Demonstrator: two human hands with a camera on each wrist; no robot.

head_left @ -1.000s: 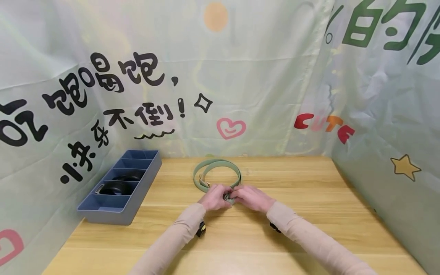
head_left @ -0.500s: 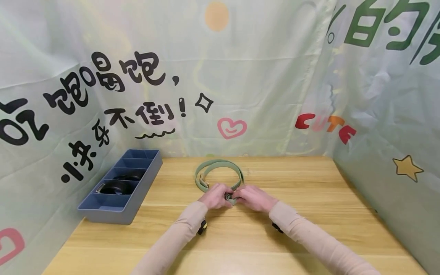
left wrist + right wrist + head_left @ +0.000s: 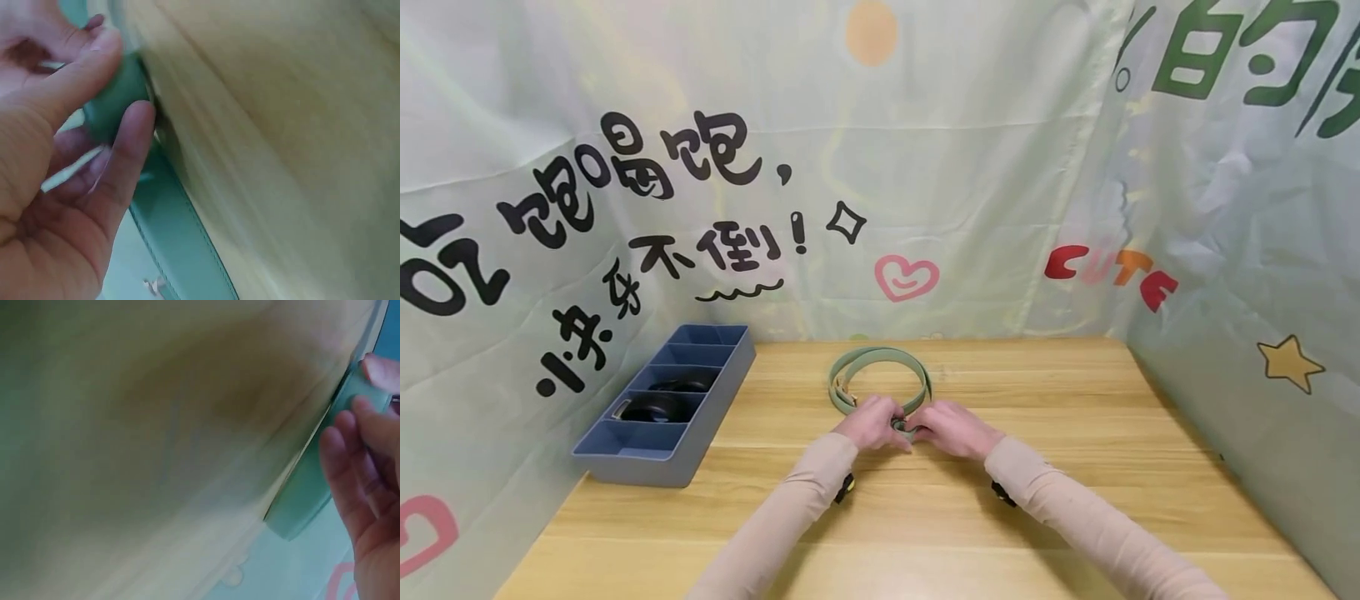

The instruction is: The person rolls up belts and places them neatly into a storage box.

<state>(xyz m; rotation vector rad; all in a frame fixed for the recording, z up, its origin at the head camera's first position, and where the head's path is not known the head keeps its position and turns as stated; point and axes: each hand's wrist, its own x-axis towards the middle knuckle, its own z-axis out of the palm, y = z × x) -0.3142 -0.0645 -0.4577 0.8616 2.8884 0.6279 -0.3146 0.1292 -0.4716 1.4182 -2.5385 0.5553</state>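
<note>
A green belt [image 3: 891,356] with stitched edges stands on its edge on the wooden table, curved into a wide loop. Its gold-toned buckle [image 3: 842,390] shows at the loop's left side. The near end is wound into a small tight roll [image 3: 122,94]. My left hand [image 3: 871,423] pinches that roll between thumb and finger. From the right, my right hand [image 3: 958,431] pinches the belt beside the roll, its fingertips close to the left hand's. In the right wrist view the strap [image 3: 297,500] runs out past the right hand's fingers. The fingers partly hide the roll.
To the left stands a long blue-grey divided box [image 3: 707,450]. Two of its compartments each hold a black coiled belt, the nearer one [image 3: 655,408] with a silver buckle. Printed fabric sheets [image 3: 985,208] close off the table at the back and sides.
Both hands stay at nearly the same spot, with small shifts of the fingers on the roll. The belt's loop has moved slightly to the right. The box has not moved.
</note>
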